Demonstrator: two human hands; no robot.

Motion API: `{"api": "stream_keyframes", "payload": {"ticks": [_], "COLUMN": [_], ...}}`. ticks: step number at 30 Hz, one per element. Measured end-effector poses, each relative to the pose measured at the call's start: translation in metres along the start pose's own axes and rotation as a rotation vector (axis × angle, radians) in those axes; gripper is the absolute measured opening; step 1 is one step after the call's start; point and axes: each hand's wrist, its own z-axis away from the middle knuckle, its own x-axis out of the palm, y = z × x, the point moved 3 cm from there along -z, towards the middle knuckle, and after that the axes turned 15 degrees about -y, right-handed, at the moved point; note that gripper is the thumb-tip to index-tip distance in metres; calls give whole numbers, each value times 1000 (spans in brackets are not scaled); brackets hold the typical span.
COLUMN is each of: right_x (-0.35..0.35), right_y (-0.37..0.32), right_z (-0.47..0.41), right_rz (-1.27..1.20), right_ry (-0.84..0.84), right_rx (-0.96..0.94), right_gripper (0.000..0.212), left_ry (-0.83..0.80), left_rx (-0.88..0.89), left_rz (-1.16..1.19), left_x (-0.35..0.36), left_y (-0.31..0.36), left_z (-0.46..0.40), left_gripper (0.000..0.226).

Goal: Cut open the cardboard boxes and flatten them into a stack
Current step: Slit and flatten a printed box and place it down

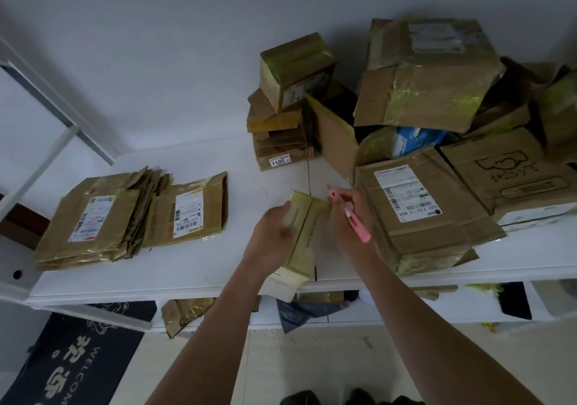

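Our left hand (274, 233) grips one long, narrow carton (301, 242) wrapped in glossy yellowish tape, lying between both hands at the table's (218, 264) near edge, while our right hand (349, 217) pinches a slim pink plastic cutter (352, 217) at its far end. Well left of the hands lie two stacks of flattened brown cardboard (131, 217); beyond the right hand, crumpled taped boxes (421, 117) are heaped.

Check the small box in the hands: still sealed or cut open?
Sealed, apparently: the small box keeps its full shape, tape unbroken along the visible top. The pink cutter is at its far end.
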Motion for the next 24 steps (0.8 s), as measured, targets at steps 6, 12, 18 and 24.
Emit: {"api": "stream_keyframes", "payload": {"ticks": [6,12,18,24], "right_x": [0,-15,-10,0], "right_y": [-7,-5,-3,-4], "right_z": [2,41,30,10], "right_rz": [110,-17,-114,11], "right_ry": [-74,-167,-239,-352], "right_rx": [-29,67,114,108], "right_gripper": [3,7,9,11], "left_ry": [-18,-183,-109,-104], "left_rx": [-70,93,133,148], "left_rz": [-468,-386,-314,-288], "left_x": [10,-13,-13,-14], "left_y": [-2,-29,-36,-41], "left_z": [2,1,-9,-15], "left_gripper": [112,99,80,79]}}
